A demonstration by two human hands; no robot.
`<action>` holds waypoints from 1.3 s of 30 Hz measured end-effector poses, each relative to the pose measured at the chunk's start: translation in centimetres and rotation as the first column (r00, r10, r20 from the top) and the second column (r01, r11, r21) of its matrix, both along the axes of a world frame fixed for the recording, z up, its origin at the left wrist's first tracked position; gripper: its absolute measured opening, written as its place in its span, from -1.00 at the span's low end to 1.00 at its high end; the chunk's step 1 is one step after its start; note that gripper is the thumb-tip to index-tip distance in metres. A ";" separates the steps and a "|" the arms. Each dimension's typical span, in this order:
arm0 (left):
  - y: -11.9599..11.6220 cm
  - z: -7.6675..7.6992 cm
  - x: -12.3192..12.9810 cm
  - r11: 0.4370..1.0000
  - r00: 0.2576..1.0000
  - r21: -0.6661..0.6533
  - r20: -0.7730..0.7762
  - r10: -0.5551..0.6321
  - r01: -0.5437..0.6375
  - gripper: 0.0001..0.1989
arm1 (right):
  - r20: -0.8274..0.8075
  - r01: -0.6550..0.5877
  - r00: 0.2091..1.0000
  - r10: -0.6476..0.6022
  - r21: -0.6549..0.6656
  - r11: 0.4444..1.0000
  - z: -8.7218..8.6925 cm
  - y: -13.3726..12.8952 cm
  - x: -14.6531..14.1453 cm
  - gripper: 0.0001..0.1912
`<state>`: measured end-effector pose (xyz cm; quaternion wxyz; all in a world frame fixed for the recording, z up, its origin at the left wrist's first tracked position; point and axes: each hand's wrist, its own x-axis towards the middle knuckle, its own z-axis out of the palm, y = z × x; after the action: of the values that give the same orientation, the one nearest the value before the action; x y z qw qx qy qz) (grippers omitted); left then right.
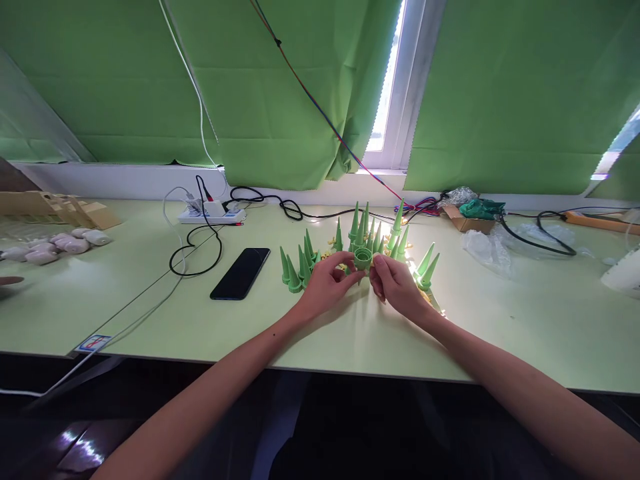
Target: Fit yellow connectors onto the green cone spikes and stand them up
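A green plastic cone (363, 259) is tipped so that its round, hollow end faces me. The thumb and fingers of my left hand (331, 277) grip it from the left. My right hand (395, 280) is closed in a pinch at the cone's right edge; a small pale yellowish bit shows at its fingertips, too small to name. Just beyond my hands, several green spiked cones (305, 263) stand upright in a cluster, with small yellow pieces and bright lights among them. Two more spikes (427, 270) lean to the right of my right hand.
A black phone (241, 274) lies left of the cones. Behind it sits a white power strip (213, 213) with looped cables. Whitish bulbs (60, 245) and cardboard (60, 209) are at far left. A small box (467, 219) and clear plastic bags (487, 252) lie at right.
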<state>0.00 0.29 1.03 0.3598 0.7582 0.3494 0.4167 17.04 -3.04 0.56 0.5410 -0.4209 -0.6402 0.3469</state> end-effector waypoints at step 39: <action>0.1 0.2 -0.3 0.988 0.995 -0.126 0.062 -0.076 0.083 -0.64 | 0.240 0.062 0.967 -0.088 0.114 0.992 -0.3 0.3 0.4 -0.41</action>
<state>-0.32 0.35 1.23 0.4341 0.7346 0.3345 0.4000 17.48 -2.77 0.25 0.4922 -0.4550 -0.7032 0.2373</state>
